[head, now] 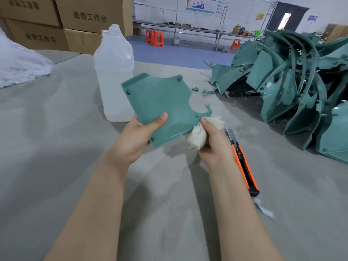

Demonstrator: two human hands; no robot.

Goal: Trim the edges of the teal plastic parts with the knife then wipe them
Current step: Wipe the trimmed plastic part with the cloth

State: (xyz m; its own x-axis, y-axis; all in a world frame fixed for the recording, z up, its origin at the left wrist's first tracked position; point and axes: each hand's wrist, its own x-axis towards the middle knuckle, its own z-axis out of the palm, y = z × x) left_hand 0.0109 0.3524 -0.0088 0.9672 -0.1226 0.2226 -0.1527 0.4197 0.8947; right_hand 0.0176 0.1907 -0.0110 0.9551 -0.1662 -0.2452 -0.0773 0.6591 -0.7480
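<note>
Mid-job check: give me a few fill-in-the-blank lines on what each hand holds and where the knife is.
1. The left hand grips one teal part; the right hand pinches a white ____.
2. The knife lies on the ____, in neither hand.
3. The knife's handle is black and ____.
4. Behind the part stands a clear plastic ____.

Missing words: cloth; table; orange; bottle.

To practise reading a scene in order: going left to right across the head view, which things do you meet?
Clear plastic bag, translucent bottle, teal part held in the left hand, white cloth in the right hand, orange knife, pile of teal parts.
</note>
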